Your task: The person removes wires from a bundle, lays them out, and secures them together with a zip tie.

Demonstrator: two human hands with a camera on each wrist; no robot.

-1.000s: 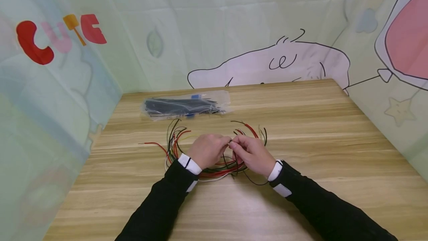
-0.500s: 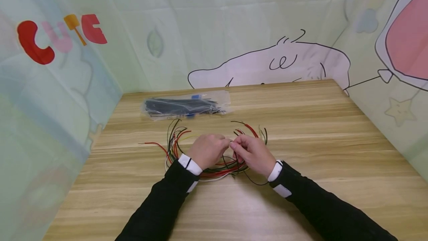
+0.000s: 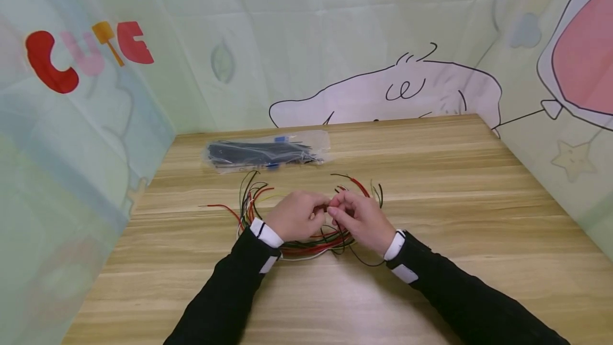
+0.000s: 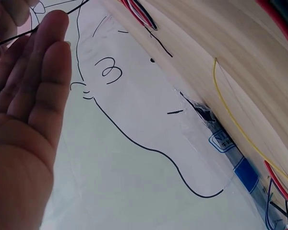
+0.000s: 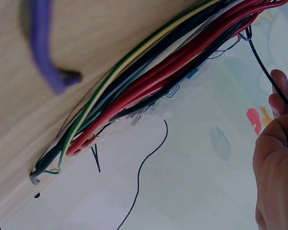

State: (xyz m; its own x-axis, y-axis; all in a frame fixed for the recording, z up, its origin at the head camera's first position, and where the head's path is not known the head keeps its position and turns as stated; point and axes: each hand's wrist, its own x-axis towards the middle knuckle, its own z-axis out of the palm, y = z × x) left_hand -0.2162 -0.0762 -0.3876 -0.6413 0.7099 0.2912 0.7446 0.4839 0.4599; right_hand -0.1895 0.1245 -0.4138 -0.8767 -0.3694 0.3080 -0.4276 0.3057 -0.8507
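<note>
A bundle of red, black, green, yellow and white wires [image 3: 306, 251] lies curved on the table, its ends fanning out left and right. Above it both hands meet at a thin black strip, which looks like a cable tie [image 5: 265, 72], rising from the bundle. My right hand [image 3: 366, 222] pinches the strip between thumb and index finger. My left hand [image 3: 297, 217] is just beside it, thumb parted from the index finger. In the left wrist view, its fingers [image 4: 49, 62] are fairly straight and the strip passes behind a fingertip. The strip's head is hidden by the fingers.
A clear plastic bag [image 3: 268, 150] of black cable ties lies farther back on the wooden table [image 3: 455, 174]. A loose red wire end [image 3: 217, 205] sticks out left. Printed cloth walls [image 3: 306, 41] surround the table at the back and sides.
My left hand has shifted slightly left, and its thumb has come away from the index finger. My right hand stays nearly in place. Bundle and bag have not moved.
</note>
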